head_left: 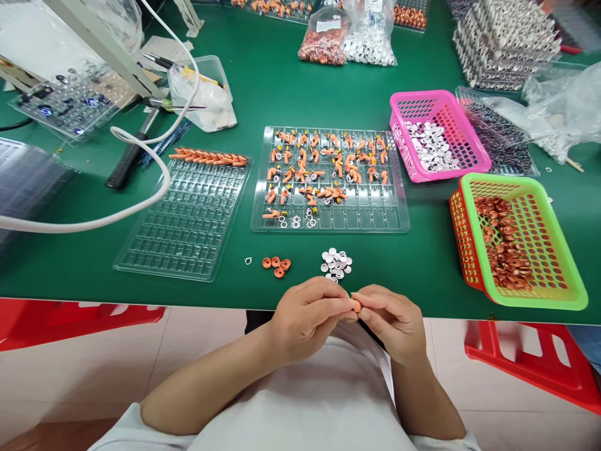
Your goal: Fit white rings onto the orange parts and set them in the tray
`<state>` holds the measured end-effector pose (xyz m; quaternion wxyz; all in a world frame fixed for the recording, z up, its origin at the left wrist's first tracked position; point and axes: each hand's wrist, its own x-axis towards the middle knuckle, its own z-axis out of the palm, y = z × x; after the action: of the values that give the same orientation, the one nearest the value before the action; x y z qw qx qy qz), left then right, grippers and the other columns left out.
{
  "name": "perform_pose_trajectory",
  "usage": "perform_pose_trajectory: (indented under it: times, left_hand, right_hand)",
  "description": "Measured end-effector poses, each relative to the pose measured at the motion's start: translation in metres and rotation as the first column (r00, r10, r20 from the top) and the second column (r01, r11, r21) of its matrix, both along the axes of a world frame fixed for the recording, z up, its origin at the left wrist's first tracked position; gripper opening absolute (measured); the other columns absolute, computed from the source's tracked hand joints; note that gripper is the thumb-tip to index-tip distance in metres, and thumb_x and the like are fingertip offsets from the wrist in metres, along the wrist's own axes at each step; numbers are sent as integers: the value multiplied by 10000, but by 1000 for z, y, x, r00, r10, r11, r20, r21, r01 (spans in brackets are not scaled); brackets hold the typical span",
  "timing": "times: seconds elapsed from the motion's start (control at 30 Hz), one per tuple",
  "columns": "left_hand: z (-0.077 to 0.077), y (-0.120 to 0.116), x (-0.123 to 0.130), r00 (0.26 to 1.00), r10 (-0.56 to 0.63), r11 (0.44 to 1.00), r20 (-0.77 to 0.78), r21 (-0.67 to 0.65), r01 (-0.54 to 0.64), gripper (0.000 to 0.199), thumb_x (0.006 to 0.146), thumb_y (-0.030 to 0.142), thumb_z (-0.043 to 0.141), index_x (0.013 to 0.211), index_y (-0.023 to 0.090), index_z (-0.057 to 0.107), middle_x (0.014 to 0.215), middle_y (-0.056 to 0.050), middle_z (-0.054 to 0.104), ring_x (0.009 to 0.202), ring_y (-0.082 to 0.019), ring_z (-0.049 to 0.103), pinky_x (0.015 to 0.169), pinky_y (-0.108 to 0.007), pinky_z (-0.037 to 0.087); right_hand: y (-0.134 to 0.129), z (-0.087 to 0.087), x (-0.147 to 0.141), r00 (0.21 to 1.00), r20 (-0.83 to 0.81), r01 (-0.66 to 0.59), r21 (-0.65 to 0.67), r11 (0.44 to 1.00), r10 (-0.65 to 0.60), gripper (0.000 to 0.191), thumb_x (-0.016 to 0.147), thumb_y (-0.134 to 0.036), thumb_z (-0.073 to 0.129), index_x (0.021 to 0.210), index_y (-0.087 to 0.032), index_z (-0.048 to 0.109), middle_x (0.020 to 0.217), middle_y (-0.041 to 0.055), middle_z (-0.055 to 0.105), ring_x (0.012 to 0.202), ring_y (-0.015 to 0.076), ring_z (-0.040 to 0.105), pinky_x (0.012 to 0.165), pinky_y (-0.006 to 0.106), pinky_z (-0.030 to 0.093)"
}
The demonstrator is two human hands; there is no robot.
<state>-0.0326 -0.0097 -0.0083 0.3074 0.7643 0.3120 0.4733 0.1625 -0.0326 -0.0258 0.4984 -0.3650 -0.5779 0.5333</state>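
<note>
My left hand (pixel 310 319) and my right hand (pixel 394 319) meet at the table's front edge, and both pinch one small orange piece (pixel 357 306) between their fingertips. Just beyond them lie a pile of white discs (pixel 335 263), several orange round pieces (pixel 279 273) and one small white ring (pixel 248 260). A clear tray (pixel 370 219) behind these holds orange curved parts and white rings. Another clear tray (pixel 169 250) on the left has a row of orange parts (pixel 209 156) along its far end.
On the right, a pink basket (pixel 439 97) holds white discs and a green basket (pixel 563 275) holds copper-coloured pieces. A white cable (pixel 154 200) and a hammer (pixel 126 160) lie at the left. Filled bags (pixel 323 47) and stacked trays (pixel 507 44) stand at the back.
</note>
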Motion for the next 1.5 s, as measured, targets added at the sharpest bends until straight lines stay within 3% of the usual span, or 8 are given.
perform_pose_trajectory:
  times: [0.63,0.87,1.13,1.5]
  left_hand:
    - [-4,-3,3,999,47,997,23,-57,-45,159,906,71,632,1008,184,675,887,-58,727,776,-127,699,686,-227,595]
    - [-3,1,-1,1000,-20,997,-11,-70,20,339,924,57,600,1225,210,635,891,-42,748,794,-121,700,697,-211,588]
    - [-8,1,-2,998,-12,998,-56,-55,9,297,905,46,619,1162,185,673,899,-66,718,779,-127,690,674,-211,581]
    - [-11,3,0,996,23,999,-84,44,-19,282,909,51,589,1155,180,638,923,-76,725,798,-155,677,700,-265,584]
  right_hand:
    - [-3,-1,-4,987,137,67,155,986,-89,463,884,-22,613,1247,-302,674,958,52,752,840,189,696,656,298,578]
    - [-2,6,-4,979,187,54,157,986,-83,443,895,-21,597,1221,-312,674,892,40,737,831,187,688,681,309,576]
    - [-2,7,-5,973,210,74,105,992,-95,285,920,-77,604,1106,-272,696,814,29,734,747,176,695,644,300,587]
    - [-4,7,-5,989,138,65,-44,997,-58,248,965,-150,579,1140,-273,704,987,54,735,815,172,731,703,299,648]
